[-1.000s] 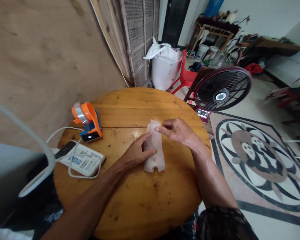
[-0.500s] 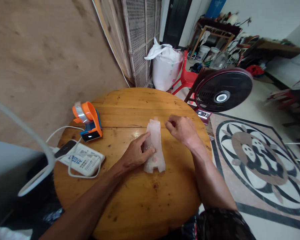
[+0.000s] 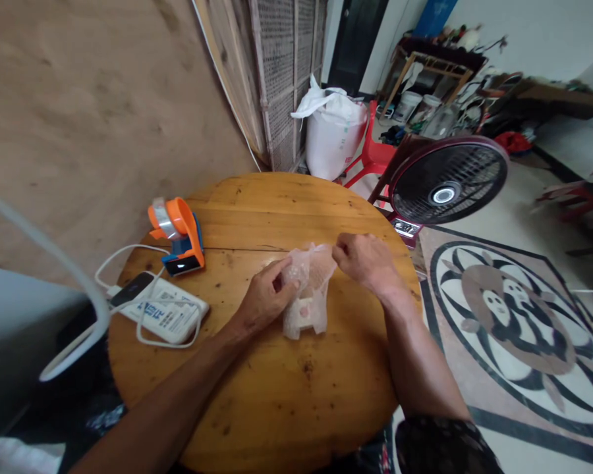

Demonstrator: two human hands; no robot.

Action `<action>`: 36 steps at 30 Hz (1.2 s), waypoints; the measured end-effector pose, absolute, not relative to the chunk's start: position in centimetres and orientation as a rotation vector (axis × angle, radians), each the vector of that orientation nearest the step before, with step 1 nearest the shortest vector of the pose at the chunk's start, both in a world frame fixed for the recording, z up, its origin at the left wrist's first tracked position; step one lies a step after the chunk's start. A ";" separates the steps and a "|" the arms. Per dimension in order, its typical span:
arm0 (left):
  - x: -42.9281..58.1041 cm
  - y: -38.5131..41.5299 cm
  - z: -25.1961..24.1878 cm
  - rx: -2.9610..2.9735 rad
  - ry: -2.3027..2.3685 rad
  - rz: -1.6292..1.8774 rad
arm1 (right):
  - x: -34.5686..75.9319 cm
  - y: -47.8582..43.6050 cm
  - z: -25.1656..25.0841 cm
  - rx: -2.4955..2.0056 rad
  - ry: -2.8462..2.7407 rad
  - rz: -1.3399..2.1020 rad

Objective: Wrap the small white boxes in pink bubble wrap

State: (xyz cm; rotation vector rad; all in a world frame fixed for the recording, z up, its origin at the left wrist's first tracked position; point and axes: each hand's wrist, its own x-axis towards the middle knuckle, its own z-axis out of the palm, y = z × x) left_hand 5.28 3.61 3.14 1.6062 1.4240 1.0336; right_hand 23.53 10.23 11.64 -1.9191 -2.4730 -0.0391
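Note:
A pinkish, translucent bubble-wrap bag (image 3: 319, 276) lies on the round wooden table (image 3: 257, 408), its top end spread wide. Inside its lower part shows a small pale object (image 3: 305, 313) with a pink mark. My left hand (image 3: 267, 293) pinches the bag's left edge between thumb and fingers. At the bag's upper right corner, my right hand (image 3: 363, 260) is closed, with the plastic drawn up to its fingertips.
On the table's left are an orange and blue tape dispenser (image 3: 180, 234) and a white power bank (image 3: 165, 313) with a cable. Beyond the table stand a fan (image 3: 445, 194), a red chair (image 3: 375, 151) and a white sack (image 3: 333, 135). A wooden panel (image 3: 93, 112) borders the left.
The bag's upper part has gone from narrow to spread, pulled out toward my right hand. My left hand now pinches its edge instead of resting across it. The view has shifted slightly.

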 end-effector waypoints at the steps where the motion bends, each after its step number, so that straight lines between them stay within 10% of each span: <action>1: 5.2 3.7 3.0 1.535 1.421 1.049 | 24.1 10.6 11.6 -1.916 -2.479 -0.021; 21: 5.1 4.6 2.0 1.545 1.441 1.174 | 27.1 13.7 10.2 -1.798 -2.371 0.667; 36: 3.8 5.0 2.3 1.771 1.781 1.152 | 25.1 14.5 7.3 -1.861 -2.334 0.438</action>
